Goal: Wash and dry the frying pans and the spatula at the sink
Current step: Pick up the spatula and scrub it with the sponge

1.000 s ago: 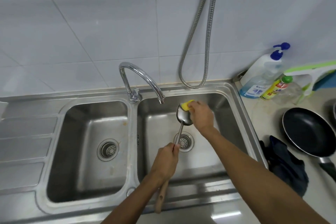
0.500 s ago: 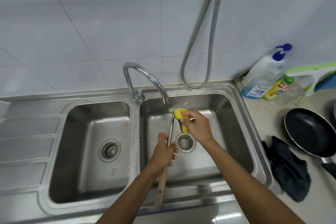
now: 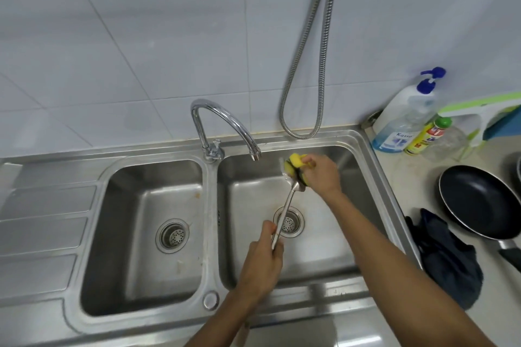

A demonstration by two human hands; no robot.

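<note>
Left hand (image 3: 263, 265): grips spatula (image 3: 288, 205), to steady it.
Right hand (image 3: 322, 175): pinches sponge (image 3: 295, 162) round its blade at 12 o'clock, to scrub.

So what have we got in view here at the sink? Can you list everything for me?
spatula: one, silver metal, over the right basin
sponge: one, yellow with a dark side, against the spatula's blade
frying pan: one, black, on the counter right of the sink
cloth: one, dark blue, on the counter beside the pan
sink: one, steel, two basins with a drain each
tap: one, chrome, spout over the right basin
hose: one, metal, looped against the wall tiles
pump bottle: one, white with blue pump, back right corner
small bottle: one, yellow with green cap, beside the pump bottle
left hand: grips the spatula's handle
right hand: holds the sponge
</note>
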